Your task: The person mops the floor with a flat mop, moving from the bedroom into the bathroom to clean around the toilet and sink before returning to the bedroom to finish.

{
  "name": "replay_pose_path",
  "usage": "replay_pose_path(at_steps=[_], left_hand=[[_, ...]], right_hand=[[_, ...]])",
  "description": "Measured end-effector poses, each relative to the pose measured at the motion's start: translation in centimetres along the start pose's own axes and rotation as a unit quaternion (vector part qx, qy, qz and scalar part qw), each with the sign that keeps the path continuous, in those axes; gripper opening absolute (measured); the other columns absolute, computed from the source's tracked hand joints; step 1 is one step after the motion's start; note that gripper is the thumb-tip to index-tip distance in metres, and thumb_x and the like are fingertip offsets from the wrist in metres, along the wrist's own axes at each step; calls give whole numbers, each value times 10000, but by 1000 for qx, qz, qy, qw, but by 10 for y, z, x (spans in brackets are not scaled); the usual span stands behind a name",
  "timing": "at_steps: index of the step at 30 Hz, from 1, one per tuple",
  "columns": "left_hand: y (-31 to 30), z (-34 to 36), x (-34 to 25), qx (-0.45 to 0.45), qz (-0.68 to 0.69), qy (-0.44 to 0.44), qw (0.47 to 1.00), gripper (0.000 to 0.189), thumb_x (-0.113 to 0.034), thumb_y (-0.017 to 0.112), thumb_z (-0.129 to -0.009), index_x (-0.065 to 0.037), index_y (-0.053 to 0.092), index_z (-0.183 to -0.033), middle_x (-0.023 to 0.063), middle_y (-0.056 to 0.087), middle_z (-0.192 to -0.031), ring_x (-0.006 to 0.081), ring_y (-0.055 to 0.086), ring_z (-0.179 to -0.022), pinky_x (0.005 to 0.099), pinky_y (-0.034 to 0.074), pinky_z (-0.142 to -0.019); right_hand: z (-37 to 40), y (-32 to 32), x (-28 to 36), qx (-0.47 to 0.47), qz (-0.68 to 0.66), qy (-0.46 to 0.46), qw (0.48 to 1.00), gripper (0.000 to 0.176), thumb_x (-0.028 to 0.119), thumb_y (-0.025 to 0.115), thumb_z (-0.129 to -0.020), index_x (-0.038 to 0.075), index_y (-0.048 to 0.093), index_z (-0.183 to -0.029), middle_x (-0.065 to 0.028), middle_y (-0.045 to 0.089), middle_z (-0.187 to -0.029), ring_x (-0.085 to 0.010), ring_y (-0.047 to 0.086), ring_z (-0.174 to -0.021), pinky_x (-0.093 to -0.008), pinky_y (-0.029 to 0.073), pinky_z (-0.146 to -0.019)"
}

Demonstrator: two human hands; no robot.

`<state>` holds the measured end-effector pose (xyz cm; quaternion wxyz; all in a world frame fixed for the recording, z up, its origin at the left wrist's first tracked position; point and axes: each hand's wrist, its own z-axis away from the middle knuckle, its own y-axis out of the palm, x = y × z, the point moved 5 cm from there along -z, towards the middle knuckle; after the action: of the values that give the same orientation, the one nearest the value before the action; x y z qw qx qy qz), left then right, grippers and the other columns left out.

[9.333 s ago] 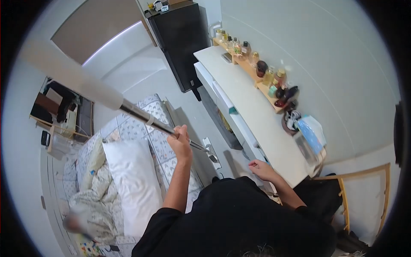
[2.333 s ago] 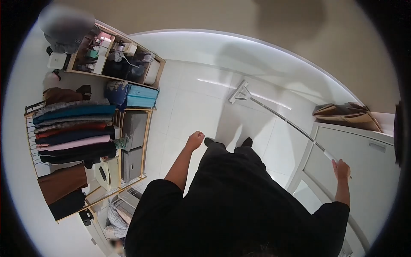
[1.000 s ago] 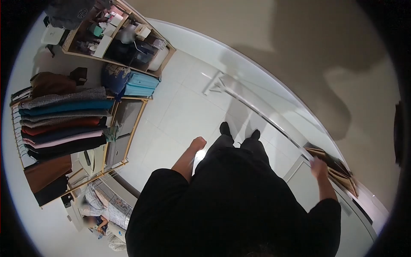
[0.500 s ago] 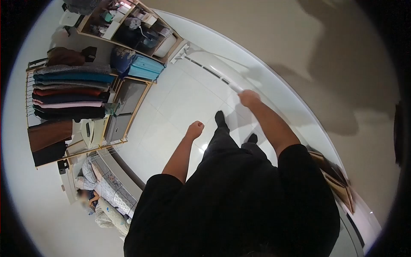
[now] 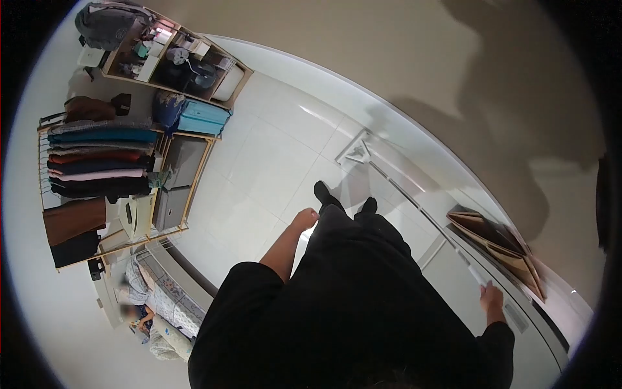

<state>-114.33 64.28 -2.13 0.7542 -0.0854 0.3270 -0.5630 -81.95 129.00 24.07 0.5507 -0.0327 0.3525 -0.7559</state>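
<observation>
My right hand (image 5: 491,297), out at the lower right, is wrapped round the white grip of a flat mop (image 5: 418,204). Its thin grey pole runs up and left to a white flat head (image 5: 354,149), which rests on the tiled floor close to the wall. My left hand (image 5: 306,218) hangs in front of my left leg, its fingers curled in and nothing visible in them. Both feet, in dark socks, stand on the tiles below the mop head.
A clothes rack (image 5: 103,155) with hanging garments stands at left, near a blue suitcase (image 5: 204,118) and a wooden shelf (image 5: 188,61). Folded cardboard (image 5: 495,246) leans by the right wall. A person (image 5: 141,318) is by the bed (image 5: 170,285) at lower left.
My right hand has swung back to the lower right, drawing the mop head along the wall towards my feet. My left hand has come closer to my leg.
</observation>
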Motion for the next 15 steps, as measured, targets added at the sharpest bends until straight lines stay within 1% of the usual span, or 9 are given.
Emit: replay_pose_path(at_steps=[1, 3, 5, 6, 8, 9, 10, 12, 15], left_hand=[[-6, 0, -11, -37, 51, 5, 998, 329, -273, 522, -797, 22, 627, -898, 150, 669, -827, 226, 647, -690, 358, 509, -678], [-19, 4, -37, -77, 105, 5, 991, 327, -271, 525, -807, 19, 623, -922, 147, 669, -844, 221, 644, -694, 355, 506, -684], [-31, 12, -66, -97, 127, 23, 987, 333, -274, 532, -828, 14, 616, -972, 145, 667, -880, 215, 650, -731, 352, 504, -713], [-35, 19, -76, -98, 127, 23, 987, 333, -274, 532, -828, 14, 616, -972, 145, 667, -880, 215, 650, -731, 352, 504, -713], [-38, 29, -93, -97, 157, 26, 982, 317, -296, 536, -820, -19, 631, -941, 181, 659, -929, 312, 633, -897, 378, 494, -805], [-36, 33, -92, -102, 158, 26, 982, 317, -296, 536, -820, -19, 631, -941, 181, 659, -929, 312, 633, -897, 378, 494, -805], [-33, 37, -90, -97, 122, 36, 987, 329, -297, 537, -830, -7, 622, -962, 175, 661, -936, 293, 640, -884, 371, 494, -794], [-25, 47, -77, -94, 78, 39, 992, 348, -306, 525, -845, 0, 612, -985, 189, 654, -962, 319, 628, -923, 387, 486, -811], [-16, 69, -48, -108, 7, -13, 994, 338, -321, 487, -840, -33, 627, -949, 201, 653, -945, 359, 621, -917, 427, 488, -811]], right_hand=[[1, -39, 23, -2, -16, -11, 1000, 328, 301, 510, -915, -6, 529, -1030, -209, 643, -917, -378, 625, -887, -464, 492, -792], [-50, -40, 31, -105, -8, -81, 991, 346, 301, 519, -912, -8, 539, -1067, -233, 625, -978, -384, 598, -959, -471, 474, -822], [-88, -78, 83, -81, -94, -102, 987, 394, 330, 521, -908, 26, 533, -1158, -229, 608, -1062, -377, 577, -1009, -468, 460, -858], [-122, -73, 108, -79, -106, -89, 987, 369, 352, 509, -910, 23, 554, -1070, -199, 622, -1032, -367, 584, -996, -472, 465, -840], [-160, -95, 192, -137, -45, -268, 953, 355, 379, 492, -913, 46, 590, -983, -160, 632, -959, -349, 608, -922, -476, 475, -782], [-170, -120, 239, -112, -97, -207, 967, 332, 372, 515, -905, 56, 617, -914, -154, 636, -927, -338, 616, -905, -467, 479, -754], [-207, -119, 286, -187, -128, -278, 933, 353, 393, 535, -891, 54, 635, -877, -149, 644, -907, -332, 619, -899, -461, 481, -741], [-228, -173, 384, -115, -167, -256, 945, 422, 452, 549, -867, 54, 654, -961, -159, 654, -969, -327, 624, -926, -455, 480, -769], [-236, -242, 514, -145, -164, -288, 932, 434, 453, 514, -870, 84, 664, -1044, -130, 640, -1094, -321, 603, -1023, -419, 473, -866]])
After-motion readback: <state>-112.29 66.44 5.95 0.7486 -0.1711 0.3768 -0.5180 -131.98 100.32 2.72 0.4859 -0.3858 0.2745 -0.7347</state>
